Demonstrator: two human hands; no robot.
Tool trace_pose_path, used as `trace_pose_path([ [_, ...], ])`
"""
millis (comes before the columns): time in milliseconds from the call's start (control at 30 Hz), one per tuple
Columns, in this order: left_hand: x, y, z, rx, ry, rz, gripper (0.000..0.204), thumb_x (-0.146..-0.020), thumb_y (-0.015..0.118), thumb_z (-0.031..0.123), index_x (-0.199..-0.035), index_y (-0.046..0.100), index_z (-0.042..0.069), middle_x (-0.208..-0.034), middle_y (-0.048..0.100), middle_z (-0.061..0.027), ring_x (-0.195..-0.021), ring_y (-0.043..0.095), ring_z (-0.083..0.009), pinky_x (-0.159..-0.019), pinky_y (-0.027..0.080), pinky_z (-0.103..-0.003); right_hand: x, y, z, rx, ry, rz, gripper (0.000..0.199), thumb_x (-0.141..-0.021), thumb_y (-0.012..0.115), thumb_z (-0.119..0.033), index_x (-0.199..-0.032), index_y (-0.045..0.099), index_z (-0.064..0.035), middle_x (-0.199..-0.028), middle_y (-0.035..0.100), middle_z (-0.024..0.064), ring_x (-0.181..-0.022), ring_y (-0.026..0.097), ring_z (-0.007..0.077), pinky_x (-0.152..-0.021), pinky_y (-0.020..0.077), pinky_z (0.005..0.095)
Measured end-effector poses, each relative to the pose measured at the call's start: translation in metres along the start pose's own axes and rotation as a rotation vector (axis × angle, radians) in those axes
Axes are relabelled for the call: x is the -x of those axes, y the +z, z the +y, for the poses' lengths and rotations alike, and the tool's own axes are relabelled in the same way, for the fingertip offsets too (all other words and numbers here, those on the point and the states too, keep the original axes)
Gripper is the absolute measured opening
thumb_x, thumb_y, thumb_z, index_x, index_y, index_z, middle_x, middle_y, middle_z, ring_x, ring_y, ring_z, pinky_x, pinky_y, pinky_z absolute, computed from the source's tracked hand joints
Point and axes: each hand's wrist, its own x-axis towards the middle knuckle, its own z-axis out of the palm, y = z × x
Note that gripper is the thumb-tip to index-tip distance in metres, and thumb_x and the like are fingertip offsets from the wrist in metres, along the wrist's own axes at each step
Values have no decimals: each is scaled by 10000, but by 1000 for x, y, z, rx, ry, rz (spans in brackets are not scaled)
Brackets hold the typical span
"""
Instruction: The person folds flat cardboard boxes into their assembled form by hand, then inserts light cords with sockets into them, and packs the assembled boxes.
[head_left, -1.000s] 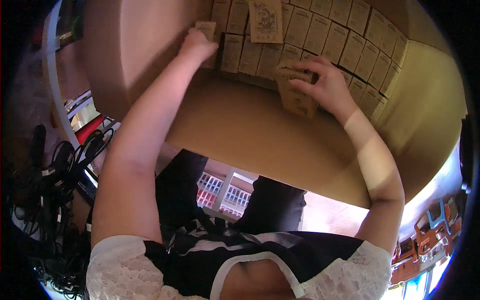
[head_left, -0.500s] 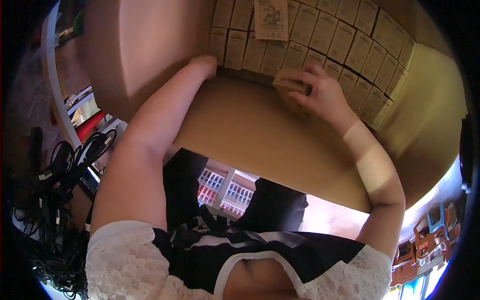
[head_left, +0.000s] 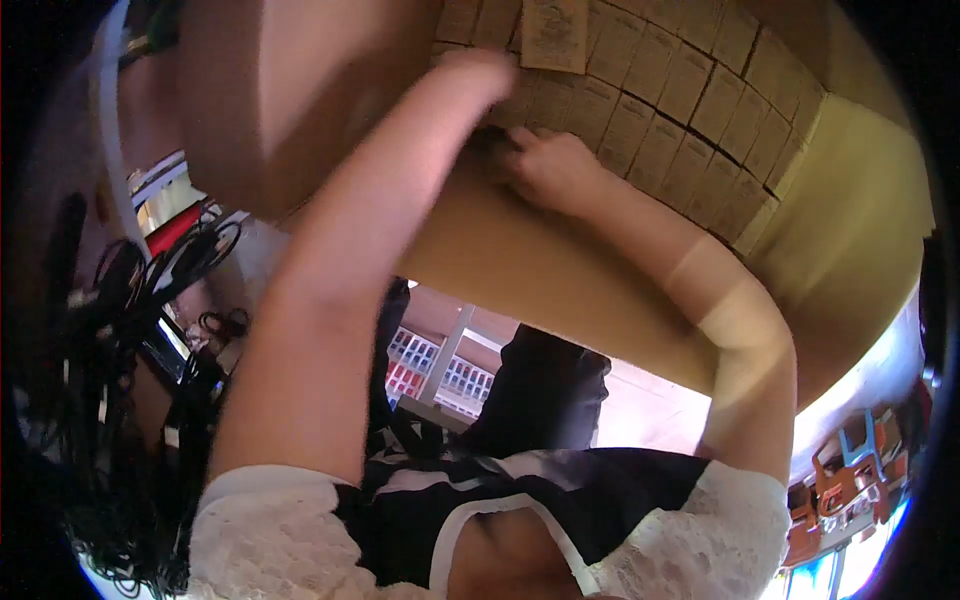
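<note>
A large open cardboard carton (head_left: 560,270) stands in front of me, packed with rows of small brown cardboard boxes (head_left: 655,145). One flat brown box (head_left: 555,35) lies on top of the rows at the far side. My left hand (head_left: 482,75) is over the left end of the rows, smeared by motion, its fingers hidden. Just nearer to me, my right hand (head_left: 555,170) reaches down at the near edge of the boxes with fingers curled beside a dark gap. Whatever its fingertips hold is hidden.
The carton's tall left flap (head_left: 330,90) and right wall (head_left: 860,220) rise around the boxes. Bundled black cables (head_left: 110,370) hang at the left. Beyond the carton's near edge, racks of small coloured items (head_left: 440,370) show below. Orange and blue chairs or stools (head_left: 850,465) stand at the lower right.
My right hand has moved left to the near edge of the rows; the small box it held no longer shows. My left hand has shifted right and farther over the boxes.
</note>
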Motion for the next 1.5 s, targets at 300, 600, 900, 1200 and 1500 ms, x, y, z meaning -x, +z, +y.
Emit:
trace_pose_path([
  [300,263,1,114,1084,1393,937,212,-769,571,95,-965,649,76,-1034,596,-89,-975,570,-241,-906,424,-451,-76,32,5,122,-71,-28,201,-709,603,-252,-884,636,-159,-860,568,102,-737,613,288,-633,505,400],
  [600,361,86,-66,769,484,713,219,-706,563,-32,-864,672,74,-981,619,-104,-921,589,-276,-845,470,-373,-137,63,-3,187,36,-241,161,-729,560,-161,-810,638,-47,-923,588,162,-806,623,309,-671,515,409],
  [900,509,193,-162,465,-209,298,391,-646,453,-124,-922,649,73,-1045,599,-121,-1027,534,-319,-908,408,-401,-140,99,-3,215,40,-77,161,-765,498,-101,-841,625,-37,-1032,539,181,-889,600,324,-699,514,398],
  [1200,512,237,-181,417,-242,393,380,-663,420,-103,-918,638,76,-1014,608,-108,-986,527,-301,-886,397,-390,-145,124,30,0,-266,27,311,-765,501,-163,-1043,514,-26,-1115,466,164,-1105,400,339,-995,229,514],
  [1500,498,202,-179,535,-204,352,313,-704,445,-71,-903,633,81,-1002,601,-106,-970,524,-285,-853,407,-382,-84,38,-13,-184,516,-42,348,-841,495,-296,-1070,540,-38,-1022,542,203,-972,534,340,-840,435,413],
])
